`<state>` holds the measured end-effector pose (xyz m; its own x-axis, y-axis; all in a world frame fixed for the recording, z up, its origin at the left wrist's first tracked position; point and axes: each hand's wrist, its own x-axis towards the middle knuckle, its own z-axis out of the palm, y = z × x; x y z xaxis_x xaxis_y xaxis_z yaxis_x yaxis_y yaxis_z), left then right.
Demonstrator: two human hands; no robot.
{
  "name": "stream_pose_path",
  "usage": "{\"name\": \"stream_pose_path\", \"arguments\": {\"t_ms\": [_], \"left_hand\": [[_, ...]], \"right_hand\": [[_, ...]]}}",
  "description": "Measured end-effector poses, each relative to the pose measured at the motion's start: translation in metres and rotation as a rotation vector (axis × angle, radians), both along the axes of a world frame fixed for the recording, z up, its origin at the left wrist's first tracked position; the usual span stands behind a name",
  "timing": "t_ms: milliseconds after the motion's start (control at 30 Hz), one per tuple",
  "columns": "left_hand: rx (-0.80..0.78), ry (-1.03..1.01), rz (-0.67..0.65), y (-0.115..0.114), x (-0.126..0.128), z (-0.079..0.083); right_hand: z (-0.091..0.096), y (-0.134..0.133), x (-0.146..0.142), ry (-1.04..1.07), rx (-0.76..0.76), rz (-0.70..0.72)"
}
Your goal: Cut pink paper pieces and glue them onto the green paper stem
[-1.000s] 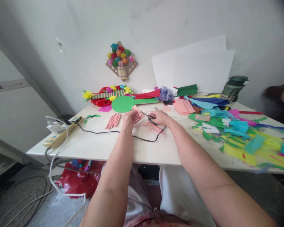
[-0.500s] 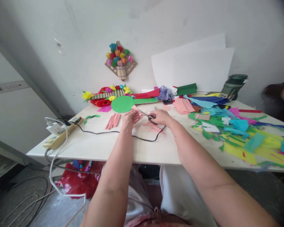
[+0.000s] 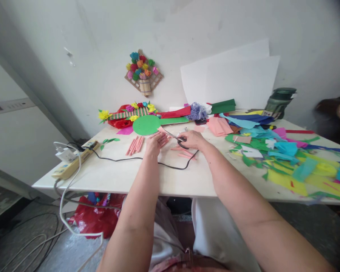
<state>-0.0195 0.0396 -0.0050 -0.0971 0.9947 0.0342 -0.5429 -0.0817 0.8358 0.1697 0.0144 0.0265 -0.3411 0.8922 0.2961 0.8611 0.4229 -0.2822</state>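
My right hand [image 3: 192,139] is closed round the handles of a pair of scissors [image 3: 173,136], whose blades point left. Their tips lie at a small pink paper piece [image 3: 161,130] that my left hand [image 3: 154,142] pinches. Whether the blades are cutting into it is too small to tell. Left of my left hand lies a bundle of pink paper rolls [image 3: 135,145]. More pink strips [image 3: 186,153] rest on the table below my right hand. A green paper circle with a strip [image 3: 146,125] lies just beyond my hands.
A black cable [image 3: 117,159] runs across the white table [image 3: 107,179] from a power strip [image 3: 70,164]. Colourful paper scraps [image 3: 289,162] cover the right side. Behind stand a dark green bottle [image 3: 279,104], folded pink paper [image 3: 220,127] and a flower-decorated craft [image 3: 130,113].
Both hands, the scissors and the pink paper stay almost exactly where they were. Only the camera view has shifted very slightly.
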Motion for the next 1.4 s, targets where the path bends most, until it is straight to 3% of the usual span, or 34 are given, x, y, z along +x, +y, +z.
{"name": "stream_pose_path", "arguments": {"t_ms": [633, 1400], "left_hand": [[0.017, -0.004, -0.024, 0.0007, -0.0004, -0.0013], [-0.002, -0.017, -0.026, -0.001, 0.001, 0.0016]], "right_hand": [[0.0044, -0.0033, 0.0015, 0.026, -0.023, 0.02], [-0.0031, 0.005, 0.0041, 0.207, -0.061, 0.098]]}}
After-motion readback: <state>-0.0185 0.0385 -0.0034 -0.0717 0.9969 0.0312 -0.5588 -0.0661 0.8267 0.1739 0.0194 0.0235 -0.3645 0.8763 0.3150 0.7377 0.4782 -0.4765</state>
